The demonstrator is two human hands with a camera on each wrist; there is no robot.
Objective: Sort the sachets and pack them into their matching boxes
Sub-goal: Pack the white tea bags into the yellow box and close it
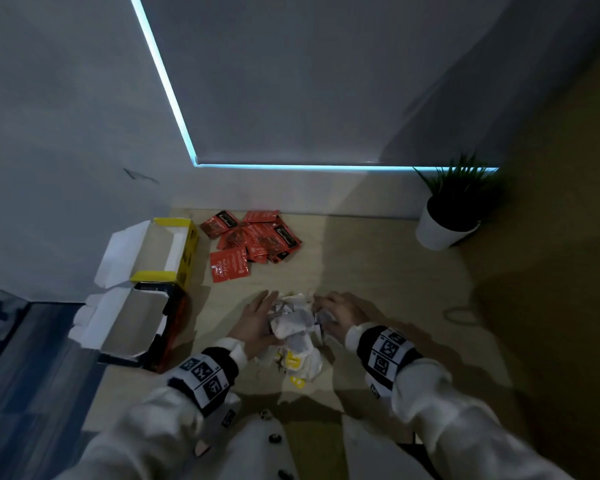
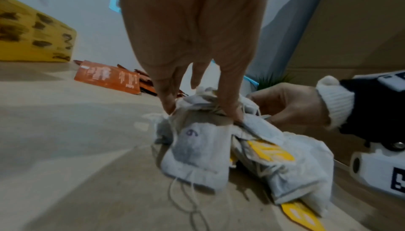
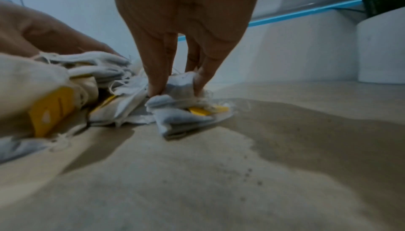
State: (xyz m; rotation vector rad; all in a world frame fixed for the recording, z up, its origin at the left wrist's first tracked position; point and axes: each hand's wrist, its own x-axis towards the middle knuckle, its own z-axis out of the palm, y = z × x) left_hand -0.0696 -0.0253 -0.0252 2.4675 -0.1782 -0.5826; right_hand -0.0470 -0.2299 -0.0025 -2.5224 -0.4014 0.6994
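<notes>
A heap of white tea bags [image 1: 297, 327] with yellow tags lies on the tan table in front of me, seen close in the left wrist view as tea bags [image 2: 197, 150]. My left hand [image 1: 257, 317] lies against the heap's left side, its straight fingers [image 2: 234, 111] pressing on the top bags. My right hand [image 1: 340, 313] is on the heap's right side and pinches one tea bag [image 3: 181, 115] between its fingertips [image 3: 155, 86]. Further back lies a pile of red sachets [image 1: 253, 240]. At the left stand an open yellow box [image 1: 167, 251] and, nearer, an open dark red box [image 1: 136, 323].
A potted plant in a white pot [image 1: 447, 216] stands at the table's back right, by the wall. Both boxes have their flaps raised toward the left wall. Bare table [image 1: 378, 265] lies between the tea bags and the pot.
</notes>
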